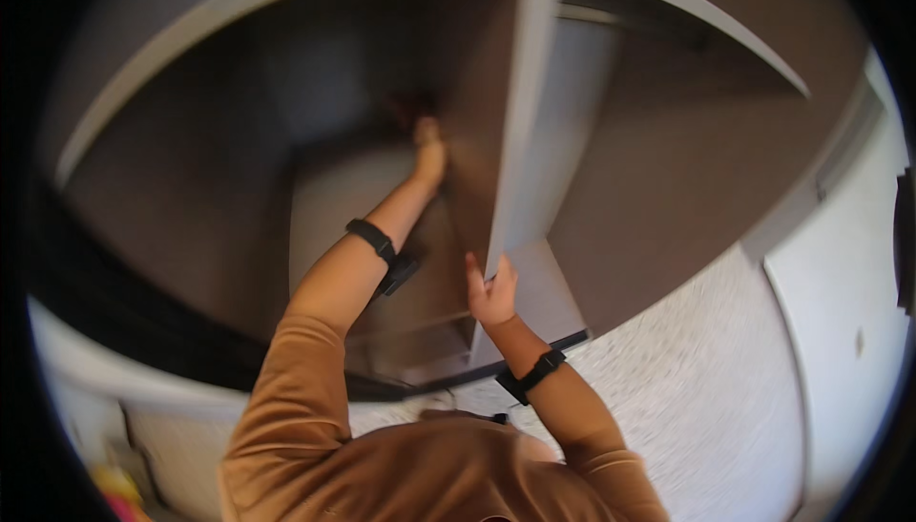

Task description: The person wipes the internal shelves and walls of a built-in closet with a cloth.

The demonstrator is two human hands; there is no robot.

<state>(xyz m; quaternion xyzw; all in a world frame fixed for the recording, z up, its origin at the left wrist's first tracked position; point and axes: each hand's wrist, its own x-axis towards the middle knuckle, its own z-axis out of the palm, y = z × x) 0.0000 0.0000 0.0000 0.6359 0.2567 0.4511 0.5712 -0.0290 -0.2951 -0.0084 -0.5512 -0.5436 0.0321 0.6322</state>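
Note:
I am reaching into a brown cabinet (668, 159) with pale front edges. My left hand (430, 155) is deep in the left compartment, close to the brown inner side of the upright divider panel (518, 112). Its fingers are blurred and lost in shadow, next to a dark reddish shape (410, 105) that I cannot make out. Lower down, my right hand (493, 295) grips the pale front edge of that divider, with fingers on both sides of it.
A pale flat surface (334, 202) shows inside the left compartment, left of my forearm. The right compartment has a light panel (563, 121) beside the divider. A light textured floor (697, 379) lies at lower right. Black straps (372, 239) sit around both forearms.

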